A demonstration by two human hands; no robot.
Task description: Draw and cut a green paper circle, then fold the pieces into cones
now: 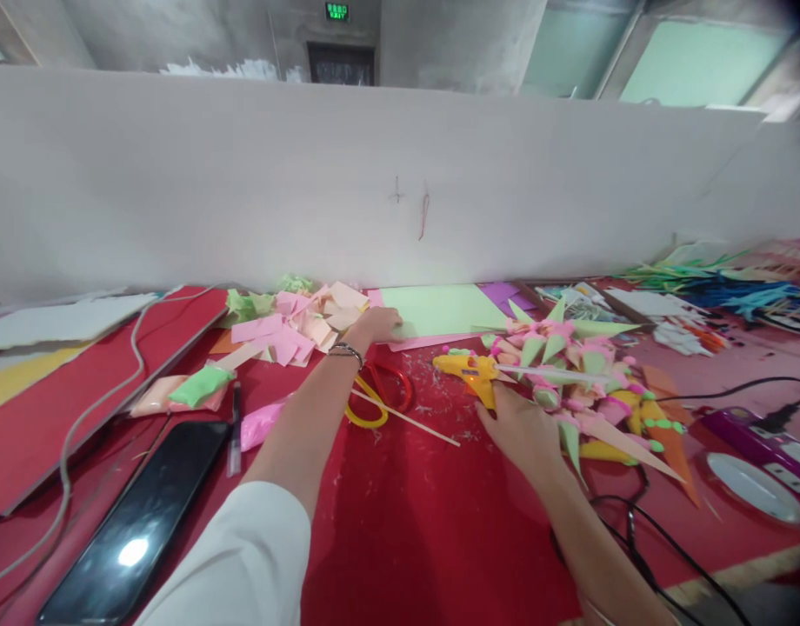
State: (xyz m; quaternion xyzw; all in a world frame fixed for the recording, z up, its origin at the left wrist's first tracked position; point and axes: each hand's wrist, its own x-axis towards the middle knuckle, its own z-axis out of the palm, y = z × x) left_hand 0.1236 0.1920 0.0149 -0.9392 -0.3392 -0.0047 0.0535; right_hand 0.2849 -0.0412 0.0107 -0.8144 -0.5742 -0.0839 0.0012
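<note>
The head view is showing, at far left, a grey cord (pixel 137 339) lying over a red board (pixel 106 400) that the frame is cutting off. Small clear packets are holding peach clay (pixel 157 396) and green clay (pixel 201 385), beside a black phone (pixel 139 522) with glare hiding part of its screen. A pink packet (pixel 262 424) is disappearing behind the left forearm; I can't tell what it's holding. Pink and peach paper scraps (pixel 296 326) are lying beyond it. The left hand (pixel 374 327) is touching the near left part of the green paper (pixel 443 311); its fingertips are blurring, so I can't tell whether they're pinching. Yellow and red loops (pixel 374 396) are lying nearby, partly covered by the forearm. The right hand (pixel 521 426) is touching the yellow glue gun's (pixel 470 369) handle, fingers disappearing behind it, so I can't tell how closed they are. Paper flowers (pixel 570 356) are overlapping behind it. Far right, a white dish (pixel 756 489) is sitting beside a purple power strip (pixel 758 448), which the edge is cutting off.
</note>
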